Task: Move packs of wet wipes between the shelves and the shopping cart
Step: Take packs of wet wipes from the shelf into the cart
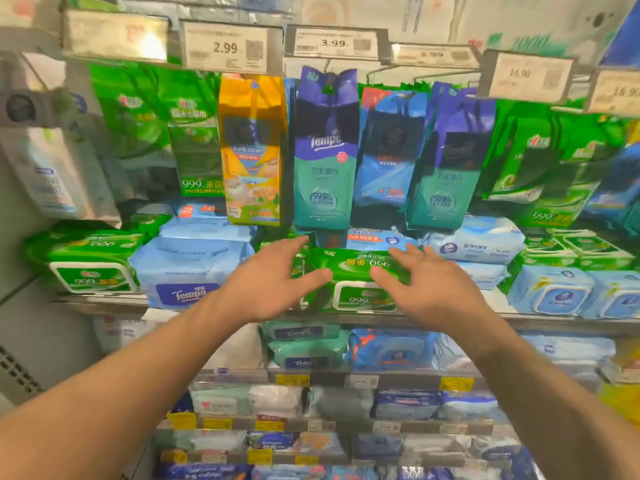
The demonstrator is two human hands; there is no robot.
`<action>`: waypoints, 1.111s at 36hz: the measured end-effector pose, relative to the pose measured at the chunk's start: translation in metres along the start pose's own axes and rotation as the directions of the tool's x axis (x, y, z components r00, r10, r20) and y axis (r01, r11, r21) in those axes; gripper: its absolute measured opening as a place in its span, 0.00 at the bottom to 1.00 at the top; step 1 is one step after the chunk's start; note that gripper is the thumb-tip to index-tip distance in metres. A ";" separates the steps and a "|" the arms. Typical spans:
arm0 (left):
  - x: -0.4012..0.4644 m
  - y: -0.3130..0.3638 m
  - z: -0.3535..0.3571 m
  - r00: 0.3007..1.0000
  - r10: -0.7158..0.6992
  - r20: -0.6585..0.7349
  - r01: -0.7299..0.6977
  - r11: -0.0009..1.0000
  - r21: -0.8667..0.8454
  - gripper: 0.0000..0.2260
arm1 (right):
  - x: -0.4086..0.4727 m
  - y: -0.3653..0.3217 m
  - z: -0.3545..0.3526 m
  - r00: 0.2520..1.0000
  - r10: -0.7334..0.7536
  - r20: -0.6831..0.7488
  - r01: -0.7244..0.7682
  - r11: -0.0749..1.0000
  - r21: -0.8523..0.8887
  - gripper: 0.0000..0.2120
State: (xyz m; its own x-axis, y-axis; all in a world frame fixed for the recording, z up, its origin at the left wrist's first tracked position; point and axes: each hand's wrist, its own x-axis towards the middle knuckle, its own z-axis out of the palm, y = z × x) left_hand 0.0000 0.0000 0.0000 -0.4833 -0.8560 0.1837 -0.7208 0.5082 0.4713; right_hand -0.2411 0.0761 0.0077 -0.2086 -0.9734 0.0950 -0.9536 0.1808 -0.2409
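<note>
Both arms reach in. Left hand (273,282) and right hand (426,289) flank the green wipes pack (353,282) at the shelf edge (104,303), fingers spread wide, holding nothing. Looks like the grab stage: close in, draw it forward. Tempo pack (187,271) crowds left; hanging packs (325,147) sit just above.

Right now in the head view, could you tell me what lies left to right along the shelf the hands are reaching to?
Green pack → blue Tempo pack → left hand → green 999 pack → right hand → light blue packs.
</note>
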 end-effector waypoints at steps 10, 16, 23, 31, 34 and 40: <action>0.028 -0.009 0.050 0.961 -0.166 -0.220 0.047 0.886 -0.461 0.24 | 0.036 0.013 0.032 0.969 0.181 -0.168 -0.133 0.955 0.265 0.31; 0.037 -0.001 0.068 0.948 -0.297 -0.118 0.134 0.705 -0.696 0.30 | 0.042 0.019 0.052 0.866 0.458 -0.202 -0.173 0.653 0.737 0.23; 0.043 0.004 0.089 0.909 -0.417 -0.018 0.241 0.559 -0.793 0.13 | 0.058 0.033 0.074 0.871 0.483 -0.092 -0.025 0.230 0.973 0.09; 0.045 0.010 0.096 0.933 -0.359 0.025 0.232 0.548 -0.804 0.21 | 0.064 0.050 0.088 0.922 0.386 -0.020 0.006 0.037 0.999 0.14; 0.045 0.007 0.095 0.958 -0.279 0.065 0.215 0.548 -0.809 0.29 | 0.067 0.050 0.093 0.932 0.362 0.030 -0.014 -0.047 0.999 0.14; 0.049 -0.002 0.093 0.991 -0.103 0.087 0.134 0.666 -0.734 0.28 | 0.072 0.049 0.098 0.936 0.352 0.034 -0.009 -0.074 0.997 0.16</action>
State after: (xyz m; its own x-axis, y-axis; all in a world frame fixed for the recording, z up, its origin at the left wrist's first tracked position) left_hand -0.0687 -0.0344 -0.0717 -0.4476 -0.8923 0.0584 -0.1798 0.1538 0.9716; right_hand -0.2820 0.0010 -0.0922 -0.5229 -0.8519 -0.0289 0.2890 -0.1452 -0.9463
